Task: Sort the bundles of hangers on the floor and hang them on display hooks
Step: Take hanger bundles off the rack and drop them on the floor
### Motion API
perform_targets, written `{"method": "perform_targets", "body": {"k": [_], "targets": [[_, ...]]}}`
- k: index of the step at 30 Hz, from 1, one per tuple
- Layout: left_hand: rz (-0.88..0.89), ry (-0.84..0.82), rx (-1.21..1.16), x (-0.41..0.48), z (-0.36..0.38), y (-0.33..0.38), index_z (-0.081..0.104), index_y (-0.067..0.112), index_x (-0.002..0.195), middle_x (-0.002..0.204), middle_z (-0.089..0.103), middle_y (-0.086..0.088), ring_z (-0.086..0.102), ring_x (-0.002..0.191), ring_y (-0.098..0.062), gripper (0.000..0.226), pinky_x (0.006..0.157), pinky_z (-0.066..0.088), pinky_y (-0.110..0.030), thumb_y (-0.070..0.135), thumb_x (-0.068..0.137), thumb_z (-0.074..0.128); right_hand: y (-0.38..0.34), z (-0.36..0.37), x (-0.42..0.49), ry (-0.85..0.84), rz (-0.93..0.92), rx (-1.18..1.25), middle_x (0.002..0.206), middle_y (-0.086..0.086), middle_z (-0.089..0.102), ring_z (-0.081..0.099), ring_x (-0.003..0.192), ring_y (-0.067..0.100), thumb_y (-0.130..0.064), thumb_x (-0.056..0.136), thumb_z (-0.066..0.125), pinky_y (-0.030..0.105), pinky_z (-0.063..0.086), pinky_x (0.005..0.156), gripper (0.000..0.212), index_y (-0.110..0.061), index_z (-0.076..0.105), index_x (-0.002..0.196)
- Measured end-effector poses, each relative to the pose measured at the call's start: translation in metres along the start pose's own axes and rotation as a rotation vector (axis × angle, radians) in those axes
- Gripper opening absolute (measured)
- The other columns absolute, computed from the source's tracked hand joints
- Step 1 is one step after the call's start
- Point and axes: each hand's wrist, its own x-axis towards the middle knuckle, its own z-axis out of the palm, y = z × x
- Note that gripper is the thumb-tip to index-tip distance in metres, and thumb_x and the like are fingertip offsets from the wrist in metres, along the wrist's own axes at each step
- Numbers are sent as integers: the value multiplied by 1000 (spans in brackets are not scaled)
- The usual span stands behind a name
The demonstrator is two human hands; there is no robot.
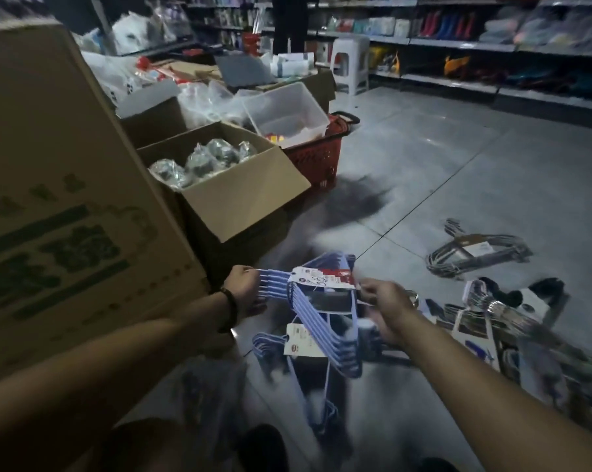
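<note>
Blue hanger bundle (322, 325) held off the floor (458, 158), near centre, between both hands; left hand (245, 287) on its left end, fingers curled round the stacked hook ends; right hand (386, 308) at the right edge of the paper label (322, 279), fingers curled and pinching the bundle there, exact contact blurred. Both forearms reach forward and down, wrists roughly level; dark bracelet on the left wrist; bundle lies about flat between the hands.

Step in hand, as judged: lifting one bundle out to sort it by kind. To do it well: grip the hooks as one stack so none fans out; carry the weight on the frames, not the label, which could tear; lift clear of the second blue bundle (270, 349) lying just beneath on the near floor, lest hooks snag.

Grey wire hanger bundle (475, 255) lies apart on the floor, far right; mixed hanger pile (492, 318) near right, motion-blurred. Large cardboard box (66, 199) near left; red basket (318, 155) farther off. No display hooks in view; hanging not yet begun.
</note>
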Motion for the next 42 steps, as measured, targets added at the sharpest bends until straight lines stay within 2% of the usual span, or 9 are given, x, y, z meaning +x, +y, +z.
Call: {"method": "perform_targets", "body": {"k": [4,8,12,17,20,26,34,37,42], "targets": [[-14,-27,87,48,4,-36,64,6,118,92,62,-19,55,64,-23,34,50,40,-26,19,95,43,36,23,50,11,104,-111,93,15,79,76,71,24,-6,88,72,30,59,60,15,-3,77,102],[33,19,148,89,11,-93,53,7,116,96,60,-19,56,73,-25,21,55,41,-28,0,97,46,97,39,90,44,86,-291,92,-1,77,72,80,14,18,82,60,25,61,63,44,-19,73,101],[217,64,284,116,13,-158,51,15,103,103,65,-11,66,102,-34,31,89,57,-46,-14,94,50,170,47,128,56,13,-288,114,-5,77,72,105,16,14,82,62,40,60,96,61,-36,66,116],[298,79,531,124,22,-201,44,1,145,125,57,-14,62,115,-31,50,91,45,-19,-9,97,52,236,54,136,35,140,-593,145,1,59,58,130,25,-10,99,58,34,46,108,60,-24,41,155],[230,111,498,130,27,-202,44,11,141,112,55,-7,62,87,-16,49,63,45,-5,-12,97,42,257,61,135,-7,255,-703,137,14,61,62,121,33,-10,96,59,41,52,102,51,-12,40,143],[203,190,521,163,4,-200,50,13,138,124,62,-19,63,110,-34,48,95,55,-43,-6,93,49,244,80,161,-119,227,-694,137,13,62,60,125,31,-3,95,58,30,46,102,48,-10,47,141],[231,94,457,174,-13,-199,52,7,131,123,63,-16,63,118,-36,45,103,53,-51,-13,90,53,236,85,162,-43,322,-677,130,14,65,66,111,32,-21,79,58,32,55,92,65,-15,48,143],[270,87,433,173,-7,-212,52,14,127,120,65,-17,66,112,-32,46,99,56,-52,4,82,51,242,70,153,-77,403,-566,107,8,69,66,86,20,-6,91,64,21,46,60,42,-9,58,132],[230,76,393,154,-5,-213,50,27,124,121,65,-6,66,115,-24,51,97,59,-48,-9,88,52,248,60,153,-68,419,-491,90,11,68,61,74,18,6,86,65,21,44,52,20,-5,66,102]]}}
